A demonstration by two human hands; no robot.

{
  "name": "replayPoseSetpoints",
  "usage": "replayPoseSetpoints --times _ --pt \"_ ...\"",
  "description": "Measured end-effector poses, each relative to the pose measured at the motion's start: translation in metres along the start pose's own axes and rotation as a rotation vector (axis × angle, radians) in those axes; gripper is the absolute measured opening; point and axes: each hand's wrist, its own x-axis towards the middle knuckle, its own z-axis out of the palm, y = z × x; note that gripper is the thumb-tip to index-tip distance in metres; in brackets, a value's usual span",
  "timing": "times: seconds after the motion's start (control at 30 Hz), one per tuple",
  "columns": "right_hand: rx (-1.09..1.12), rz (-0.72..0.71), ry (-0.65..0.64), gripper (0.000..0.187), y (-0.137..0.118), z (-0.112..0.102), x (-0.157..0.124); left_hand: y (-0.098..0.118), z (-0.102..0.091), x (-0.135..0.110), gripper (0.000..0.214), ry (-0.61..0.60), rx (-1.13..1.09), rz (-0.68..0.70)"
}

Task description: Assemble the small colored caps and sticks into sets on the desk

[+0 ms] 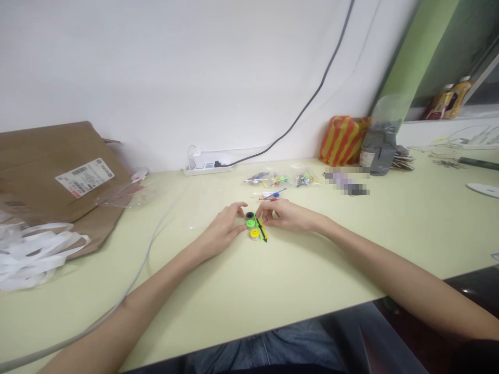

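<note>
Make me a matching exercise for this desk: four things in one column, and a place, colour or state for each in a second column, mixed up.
Things:
1. Power strip
2. Brown cardboard package
3. Striped bag
4. Green disc

Descriptions:
A. Between the left hand and right hand
B. Has a white label on it
C. Orange and yellow
D. Has a black cable running up the wall from it

Pairs: 1-D, 2-B, 3-C, 4-A
</note>
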Motion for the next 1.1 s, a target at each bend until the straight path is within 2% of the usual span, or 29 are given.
replayPoseSetpoints --times 0.27,0.43,0.5,0.67,0.87,0.93,0.97,1.03,1.1 --pt "0.005 0.008 0.003 0.021 -0.002 0.000 -0.001 0.000 -0.001 0.000 0.046 -0.016 0.008 -0.006" --pt "-0.015 0.005 0.006 0.022 0.004 0.000 0.000 0.008 -0.003 -0.002 0.039 -0.026 -0.012 -0.019" --pt "-0.024 0.005 0.009 0.022 0.005 -0.001 0.001 0.012 -0.004 -0.003 0.045 -0.032 -0.015 -0.044" --pt "-0.031 0.012 0.010 0.022 0.006 -0.002 0.000 0.010 -0.001 -0.004 0.085 -0.030 0.022 -0.011" --pt "-0.012 0.027 0.002 0.021 0.006 -0.002 0.001 0.005 0.001 0.002 0.083 0.031 0.065 0.043" --pt "-0.004 0.029 0.000 0.021 0.007 -0.002 0.000 0.013 -0.002 0.000 0.079 0.082 0.104 0.101" --pt "-0.001 0.030 -0.001 0.021 0.007 -0.002 0.000 0.020 -0.005 -0.003 0.069 0.141 0.121 0.154" --pt "0.000 0.033 0.001 0.022 0.006 -0.002 0.000 0.035 -0.011 -0.015 0.042 0.342 0.158 0.303" --pt "0.003 0.039 0.011 0.022 0.006 -0.001 0.000 0.050 -0.017 -0.030 0.031 0.520 0.248 0.433"
